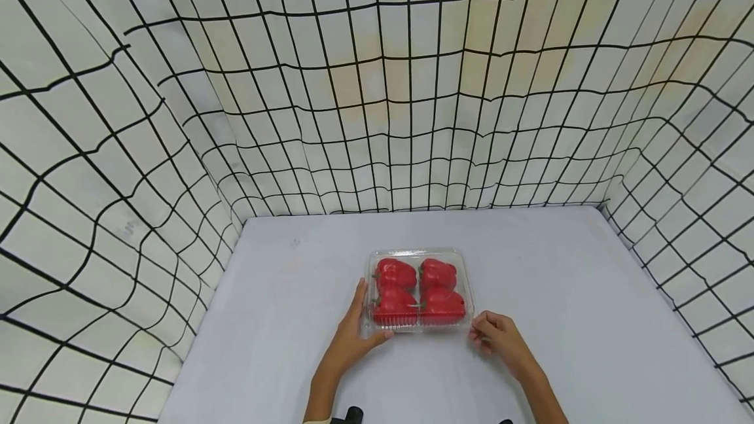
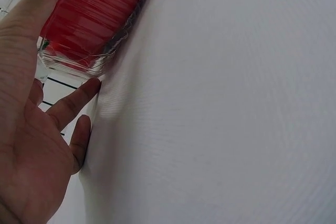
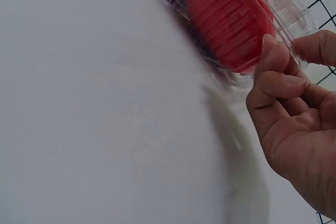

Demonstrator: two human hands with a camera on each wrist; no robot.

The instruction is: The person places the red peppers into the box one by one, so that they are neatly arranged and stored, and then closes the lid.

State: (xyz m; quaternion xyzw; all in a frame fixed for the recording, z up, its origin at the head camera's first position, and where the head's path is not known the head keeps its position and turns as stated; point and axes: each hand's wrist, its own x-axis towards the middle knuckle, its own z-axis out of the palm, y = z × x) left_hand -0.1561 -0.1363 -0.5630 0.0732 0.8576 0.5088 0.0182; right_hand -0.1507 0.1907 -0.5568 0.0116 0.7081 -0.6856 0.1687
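A clear plastic clamshell box with several red bell peppers inside sits on the white table, its lid down over them. My left hand lies against the box's left side, its fingers extended along the wall and the thumb reaching along the front edge. Two of its straight fingers rest low beside the box in the left wrist view. At the front right corner, my right hand pinches the rim between thumb and curled index finger, clearly seen in the right wrist view, where the rim runs into the pinch.
The white tabletop spreads around the box on all sides. Black netting over pale walls closes off the back, left and right. A small black object shows by the left wrist at the bottom edge.
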